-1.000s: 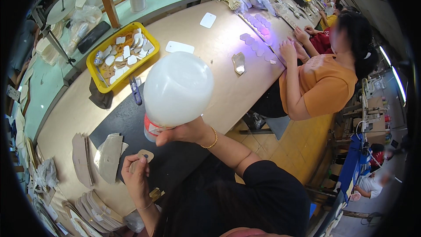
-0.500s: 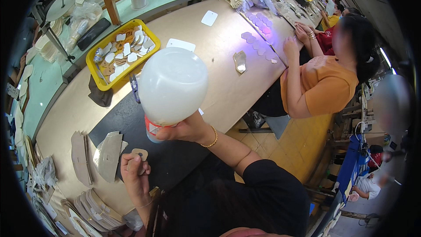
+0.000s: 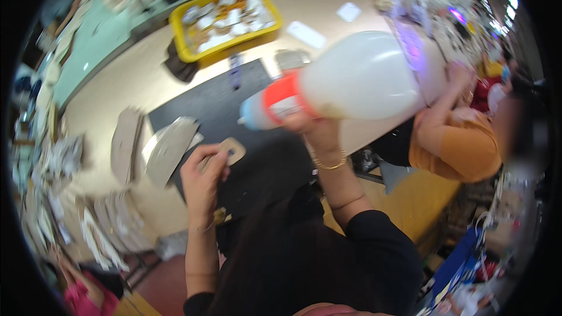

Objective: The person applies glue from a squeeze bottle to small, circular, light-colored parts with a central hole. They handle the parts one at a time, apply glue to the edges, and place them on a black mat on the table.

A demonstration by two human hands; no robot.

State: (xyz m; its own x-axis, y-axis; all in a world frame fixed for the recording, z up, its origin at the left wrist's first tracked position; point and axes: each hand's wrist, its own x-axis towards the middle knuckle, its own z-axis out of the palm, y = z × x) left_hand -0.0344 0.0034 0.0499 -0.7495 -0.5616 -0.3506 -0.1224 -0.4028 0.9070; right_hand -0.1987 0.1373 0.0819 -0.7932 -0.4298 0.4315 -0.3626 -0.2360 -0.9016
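Note:
My right hand [image 3: 316, 131] is wrapped round the red-banded neck of a large whitish squeeze bottle [image 3: 366, 76]. The bottle lies tilted on its side in the air, its light-blue nozzle end pointing left over a black mat [image 3: 263, 167]. Between the thumb and fingers of my left hand [image 3: 202, 178] is a small tan flat piece with rounded corners [image 3: 235, 147] and a dark spot in its middle. The nozzle tip is above the piece and apart from it. Beside my left hand lie greyish curved pieces [image 3: 167, 152] in a stack.
A yellow basket [image 3: 234, 45] of white and tan cut pieces stands at the back. Snips [image 3: 235, 73] lie at the mat's far edge. More stacked curved pieces [image 3: 124, 146] are at the left. A co-worker in orange [image 3: 459, 146] sits at the right table edge.
The bottle has swung from base-towards-me to lying sideways, nozzle pointing left. My left hand, still holding the tan piece, appears higher and further right. The whole view has shifted too.

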